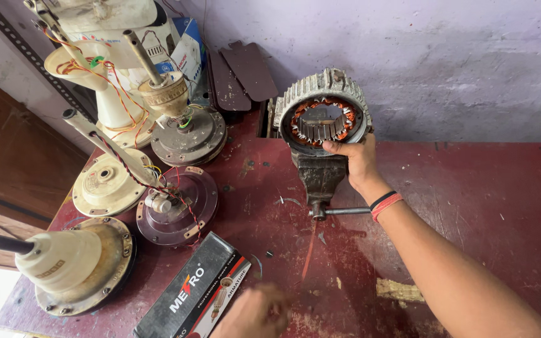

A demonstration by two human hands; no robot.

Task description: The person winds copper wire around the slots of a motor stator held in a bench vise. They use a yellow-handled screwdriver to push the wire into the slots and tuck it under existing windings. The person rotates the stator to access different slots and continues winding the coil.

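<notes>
We see a ring-shaped motor stator (325, 111), its outer shell ribbed, pale grey and chalky with wear, its inner bore lined with dark steel slots and wrapped round with orange-brown copper windings. It stands upright on edge on top of a small bench vise (320, 175) of dull, rough cast metal, whose smooth steel handle bar (344, 211) sticks out to the right. The vise sits on a red-brown table (483, 188), its paint scratched, stained and worn through in pale patches.

Our right hand (357, 159) reaches forward and grips the stator's lower right rim, fingers curled over the front edge; a black and a red band circle the wrist. Our left hand (255, 313) is low at the near edge of the table, blurred, well apart from the stator and just beside a black, grey and red cardboard box (192, 291); we cannot tell whether its fingers are spread or closed.

To the left lie several round ceiling fan motor housings (189, 134), cream and rusty grey, with shafts and red and yellow wires. Dark flat fan blades (242, 75) lean against the mottled lilac wall (446, 56).
</notes>
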